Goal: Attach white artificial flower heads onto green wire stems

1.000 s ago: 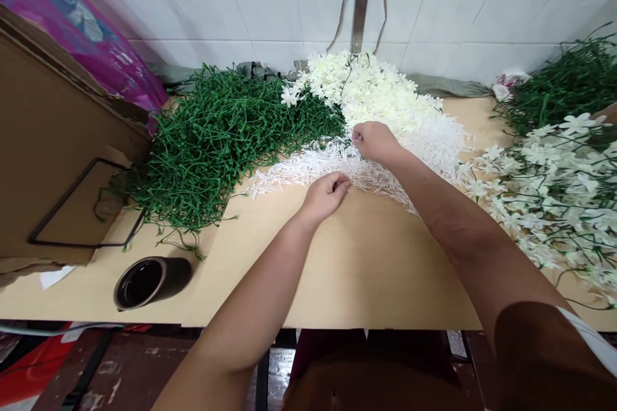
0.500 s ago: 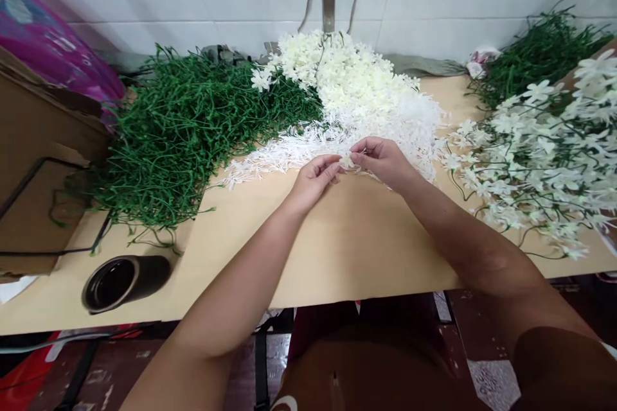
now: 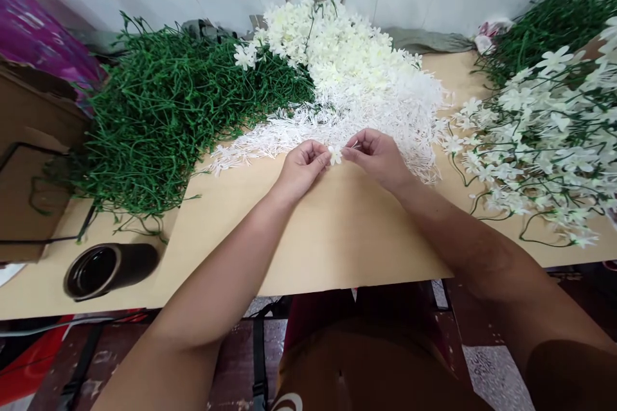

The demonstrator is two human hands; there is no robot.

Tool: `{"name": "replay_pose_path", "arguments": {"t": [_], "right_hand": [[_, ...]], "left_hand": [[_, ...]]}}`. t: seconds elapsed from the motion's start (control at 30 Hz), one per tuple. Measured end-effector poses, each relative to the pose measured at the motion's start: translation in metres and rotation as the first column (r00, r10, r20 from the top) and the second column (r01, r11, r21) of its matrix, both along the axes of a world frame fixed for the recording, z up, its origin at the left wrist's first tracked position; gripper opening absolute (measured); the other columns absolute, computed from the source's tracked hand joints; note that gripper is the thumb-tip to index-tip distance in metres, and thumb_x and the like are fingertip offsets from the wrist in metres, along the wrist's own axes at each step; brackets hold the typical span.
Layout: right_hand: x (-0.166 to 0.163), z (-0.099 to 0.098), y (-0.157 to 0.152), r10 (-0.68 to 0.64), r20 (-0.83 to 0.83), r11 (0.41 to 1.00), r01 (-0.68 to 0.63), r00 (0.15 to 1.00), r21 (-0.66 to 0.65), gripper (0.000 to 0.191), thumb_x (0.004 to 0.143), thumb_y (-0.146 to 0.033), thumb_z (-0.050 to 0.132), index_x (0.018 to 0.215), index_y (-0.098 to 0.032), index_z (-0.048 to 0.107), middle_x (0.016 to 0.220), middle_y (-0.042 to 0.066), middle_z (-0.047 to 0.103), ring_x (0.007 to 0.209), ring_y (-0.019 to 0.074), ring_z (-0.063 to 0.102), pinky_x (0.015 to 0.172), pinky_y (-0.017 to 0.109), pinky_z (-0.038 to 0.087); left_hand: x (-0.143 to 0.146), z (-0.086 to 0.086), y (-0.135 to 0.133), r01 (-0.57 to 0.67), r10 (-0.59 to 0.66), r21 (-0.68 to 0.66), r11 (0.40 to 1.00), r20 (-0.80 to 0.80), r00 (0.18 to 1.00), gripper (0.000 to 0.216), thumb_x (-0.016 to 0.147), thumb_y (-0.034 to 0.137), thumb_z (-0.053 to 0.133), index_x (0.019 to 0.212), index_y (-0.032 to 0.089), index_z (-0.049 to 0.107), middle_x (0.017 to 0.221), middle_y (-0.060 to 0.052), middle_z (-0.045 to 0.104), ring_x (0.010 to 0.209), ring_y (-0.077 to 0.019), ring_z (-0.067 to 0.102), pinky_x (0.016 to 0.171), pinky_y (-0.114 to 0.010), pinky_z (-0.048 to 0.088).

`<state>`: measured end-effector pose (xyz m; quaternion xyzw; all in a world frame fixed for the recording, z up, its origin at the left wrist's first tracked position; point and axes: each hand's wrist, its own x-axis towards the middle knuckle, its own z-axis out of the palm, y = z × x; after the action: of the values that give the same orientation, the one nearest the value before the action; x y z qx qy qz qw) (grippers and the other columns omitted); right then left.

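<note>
Head: white flower (image 3: 334, 155) touching left grip (image 3: 301, 170), beside right grip (image 3: 378, 157).

Right hand (image 3: 373, 155): was pinched over the white strands (image 3: 347, 121) 1 s ago; now pulled back nearer the body, facing left hand (image 3: 303, 164), fingertip gap much narrower. Small white flower (image 3: 335, 155) now between the hands, at left hand's fingertips; not visible 1 s ago, blurred 0.5 s ago, petals clearer now. View shifted: green stems (image 3: 164, 103) beyond left hand sit higher in frame.
</note>
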<state>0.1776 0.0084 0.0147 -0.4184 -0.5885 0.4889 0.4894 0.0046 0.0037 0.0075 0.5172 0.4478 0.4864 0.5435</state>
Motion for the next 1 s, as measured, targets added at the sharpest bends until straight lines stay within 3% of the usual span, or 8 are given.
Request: {"name": "replay_pose_path", "arguments": {"t": [0.13, 0.27, 0.37, 0.5, 0.73, 0.83, 1.0], "right_hand": [[0.005, 0.001, 0.0, -0.05, 0.091, 0.989, 0.037, 0.995, 0.141, 0.039, 0.068, -0.05, 0.082, 0.072, -0.02, 0.058, 0.062, -0.002, 0.058, 0.057, 0.0102, 0.049, 0.054, 0.026, 0.039], [0.002, -0.001, -0.005, -0.115, 0.287, 0.933, 0.005, 0.951, 0.359, 0.005, 0.081, -0.02, 0.066, 0.077, -0.018, 0.063, 0.07, 0.0, 0.062, 0.063, 0.0119, 0.052, 0.062, 0.029, 0.044], [0.0, -0.005, -0.007, -0.152, 0.377, 0.88, -0.048, 0.913, 0.472, 0.01, 0.082, -0.012, 0.059, 0.08, -0.018, 0.066, 0.079, 0.003, 0.066, 0.071, 0.0146, 0.056, 0.069, 0.032, 0.047], [0.002, -0.009, -0.006, -0.21, 0.398, 0.833, -0.05, 0.893, 0.551, 0.008, 0.084, -0.016, 0.06, 0.08, -0.019, 0.066, 0.084, 0.005, 0.066, 0.08, 0.0183, 0.059, 0.069, 0.033, 0.048], [0.001, -0.017, -0.002, -0.347, 0.445, 0.72, -0.069, 0.825, 0.69, 0.009, 0.086, -0.02, 0.061, 0.077, -0.021, 0.062, 0.087, 0.006, 0.067, 0.088, 0.0222, 0.058, 0.084, 0.042, 0.046], [0.002, -0.02, 0.001, -0.351, 0.453, 0.718, -0.076, 0.819, 0.692, 0.009, 0.085, -0.019, 0.062, 0.077, -0.022, 0.06, 0.09, 0.006, 0.068, 0.091, 0.0229, 0.058, 0.086, 0.043, 0.045], [0.004, -0.021, 0.001, -0.298, 0.453, 0.761, -0.077, 0.84, 0.644, 0.008, 0.085, -0.017, 0.061, 0.078, -0.022, 0.061, 0.093, 0.007, 0.068, 0.094, 0.0235, 0.059, 0.088, 0.043, 0.046]], "left_hand": [[0.001, 0.0, 0.001, -0.074, 0.081, 0.061, 0.995, -0.128, 0.989, 0.017, 0.07, 0.017, 0.074, 0.066, 0.017, 0.058, 0.058, 0.004, 0.055, 0.055, -0.0074, 0.046, 0.055, -0.021, 0.035], [0.002, 0.001, 0.0, -0.085, 0.102, 0.091, 0.992, -0.204, 0.974, 0.013, 0.072, 0.015, 0.07, 0.067, 0.017, 0.058, 0.059, 0.005, 0.055, 0.056, -0.0082, 0.044, 0.056, -0.022, 0.036], [0.003, 0.002, -0.002, -0.083, 0.1, 0.085, 0.993, -0.221, 0.97, 0.012, 0.073, 0.013, 0.068, 0.067, 0.017, 0.059, 0.06, 0.005, 0.055, 0.055, -0.0081, 0.043, 0.057, -0.022, 0.036], [0.003, 0.002, -0.002, -0.09, 0.104, 0.07, 0.993, -0.221, 0.97, 0.012, 0.075, 0.011, 0.066, 0.067, 0.017, 0.058, 0.061, 0.004, 0.055, 0.056, -0.0082, 0.044, 0.057, -0.023, 0.035], [0.005, 0.0, -0.002, -0.087, 0.096, 0.058, 0.995, -0.176, 0.98, 0.014, 0.074, 0.012, 0.069, 0.067, 0.017, 0.058, 0.059, 0.004, 0.056, 0.057, -0.0087, 0.047, 0.058, -0.022, 0.037], [0.005, 0.0, -0.001, -0.088, 0.093, 0.037, 0.995, -0.154, 0.984, 0.015, 0.074, 0.014, 0.071, 0.067, 0.017, 0.058, 0.058, 0.004, 0.057, 0.057, -0.0086, 0.048, 0.058, -0.022, 0.038], [0.003, 0.0, 0.0, -0.081, 0.08, -0.005, 0.997, -0.091, 0.993, 0.018, 0.074, 0.019, 0.075, 0.066, 0.017, 0.058, 0.058, 0.003, 0.06, 0.055, -0.0084, 0.05, 0.057, -0.021, 0.04]]}}
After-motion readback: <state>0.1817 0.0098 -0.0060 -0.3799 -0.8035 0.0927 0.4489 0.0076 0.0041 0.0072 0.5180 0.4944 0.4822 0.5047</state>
